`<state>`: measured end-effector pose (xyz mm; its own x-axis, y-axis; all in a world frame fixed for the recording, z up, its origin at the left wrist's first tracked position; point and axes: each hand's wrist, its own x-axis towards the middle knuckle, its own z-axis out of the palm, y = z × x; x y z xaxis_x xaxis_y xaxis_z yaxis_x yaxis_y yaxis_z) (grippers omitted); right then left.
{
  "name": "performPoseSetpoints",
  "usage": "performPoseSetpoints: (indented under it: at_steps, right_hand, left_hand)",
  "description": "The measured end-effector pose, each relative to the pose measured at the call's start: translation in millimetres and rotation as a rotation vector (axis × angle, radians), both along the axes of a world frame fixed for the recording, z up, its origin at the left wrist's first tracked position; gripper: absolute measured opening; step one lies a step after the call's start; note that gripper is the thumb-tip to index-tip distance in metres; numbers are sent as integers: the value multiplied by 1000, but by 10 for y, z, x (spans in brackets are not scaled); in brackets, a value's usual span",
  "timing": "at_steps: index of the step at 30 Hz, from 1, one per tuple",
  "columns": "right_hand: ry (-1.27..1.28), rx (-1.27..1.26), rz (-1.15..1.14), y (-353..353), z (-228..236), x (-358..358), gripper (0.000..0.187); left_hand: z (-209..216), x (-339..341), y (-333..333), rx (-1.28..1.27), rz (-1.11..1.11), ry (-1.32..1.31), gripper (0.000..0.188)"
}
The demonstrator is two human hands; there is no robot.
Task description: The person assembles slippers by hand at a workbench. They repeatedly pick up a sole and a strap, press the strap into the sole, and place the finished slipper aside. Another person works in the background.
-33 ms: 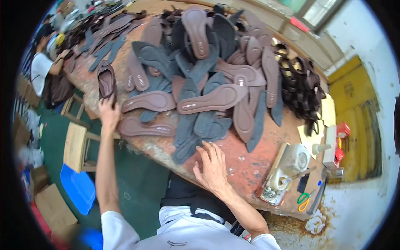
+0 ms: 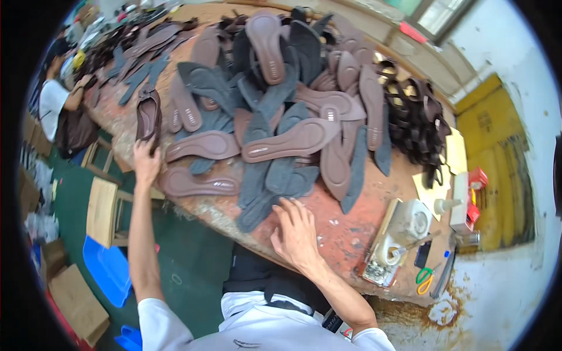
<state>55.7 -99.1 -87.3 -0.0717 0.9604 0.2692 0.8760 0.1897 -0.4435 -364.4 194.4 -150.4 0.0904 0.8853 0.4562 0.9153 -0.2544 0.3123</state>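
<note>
At the table's left edge, my left hand [image 2: 146, 162] grips the heel end of a dark brown shoe [image 2: 148, 117] with a bow at its toe. The fingers close round the heel, partly hiding it. My right hand [image 2: 296, 235] is held over the near edge with fingers spread and nothing in them. Its fingertips are beside a grey insole piece [image 2: 257, 212]; whether they touch it I cannot tell. Brown padded insoles [image 2: 290, 140] and more grey-backed ones lie in a loose heap in front of me. One brown insole [image 2: 199, 182] lies just right of my left hand.
Dark strappy uppers [image 2: 418, 117] are piled at the right. Nearer stand a white plastic bottle [image 2: 413, 219], a brush [image 2: 418, 243] and scissors with green and orange handles [image 2: 424, 286]. Wooden stools [image 2: 100, 212] and a blue tray [image 2: 105, 272] are at left. A co-worker [image 2: 55, 102] sits far left.
The whole scene has shifted slightly to the left in the picture. My left hand still holds the shoe, and my right hand keeps nearly the same pose.
</note>
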Motion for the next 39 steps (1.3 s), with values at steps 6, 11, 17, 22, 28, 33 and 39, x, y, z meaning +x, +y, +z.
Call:
performPoseSetpoints:
  at_steps: [6, 11, 17, 22, 28, 33, 39]
  right_hand:
    - [-255, 26, 102, 192, -251, 259, 74]
    - [-242, -5, 119, -475, -186, 107, 51]
    - [61, 74, -137, -1009, -195, 350, 26]
    - [389, 24, -484, -1419, 363, 412, 30]
    - [723, -57, -517, -1718, 420, 577, 30]
    - [799, -186, -616, -1842, 684, 688, 55]
    - [964, 224, -418, -1832, 638, 912, 42]
  left_hand:
    - [133, 283, -165, 69, 41, 20, 53]
    - [1015, 2160, -1513, 257, -302, -344, 41]
    - [1094, 4963, -1726, -50, -1351, -447, 32]
    - [673, 6893, -1451, -44, -1082, 12, 48]
    - [393, 7578, -1059, 126, -916, 81, 25]
    - [677, 6824, -1313, 167, -998, -30, 17]
    - [1208, 4813, -2098, -390, -944, -372, 31]
